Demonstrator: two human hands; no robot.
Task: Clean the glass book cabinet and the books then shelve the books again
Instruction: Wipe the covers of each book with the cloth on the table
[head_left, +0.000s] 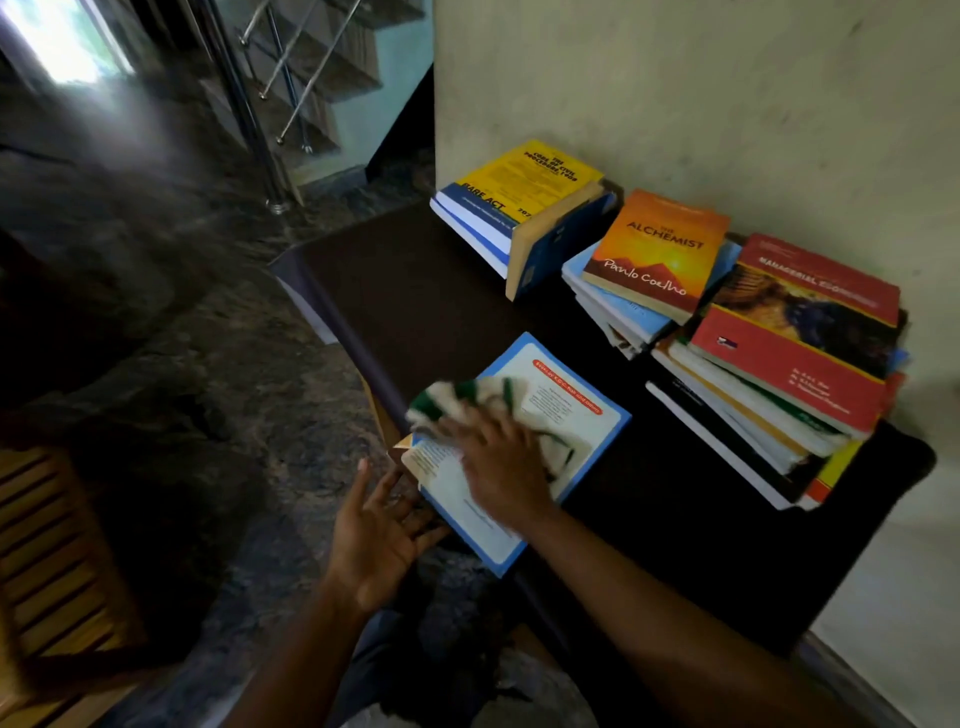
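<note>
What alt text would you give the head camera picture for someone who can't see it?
A person's right hand presses a white-and-green cloth onto a blue-bordered paperback book on a dark brown table, the open left hand at its near corner. Behind, against a cream wall, stand stacks topped by a yellow book, an orange paperback and a red textbook.
</note>
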